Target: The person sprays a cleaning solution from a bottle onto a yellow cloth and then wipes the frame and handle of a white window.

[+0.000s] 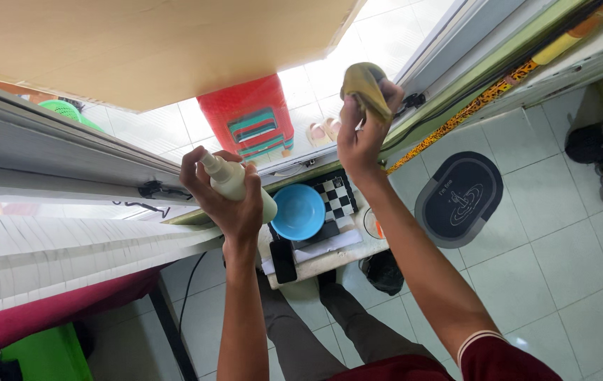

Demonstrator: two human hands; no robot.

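Item: pale spray bottle, nozzle up and tilted toward the window glass, clamped in your left hand at chest height in front of the sliding frame.
Item: yellow-green cloth, bunched and pinched in your right hand, raised higher, at the glass near the frame edge. The two hands are apart.
Below: small white table carrying a blue bowl, a checkered board and a dark phone at its near edge. Beyond the glass: a red plastic stool. On the tiled floor: an oval dark mat.

Risks, as judged:
- You stand directly over the table; spray drift or drips likely land on the phone and the board.
- Your grip on the bottle sits high near the neck; wet fingers may let it slip into the bowl.
- Runoff reaching the tiles makes them slick underfoot.
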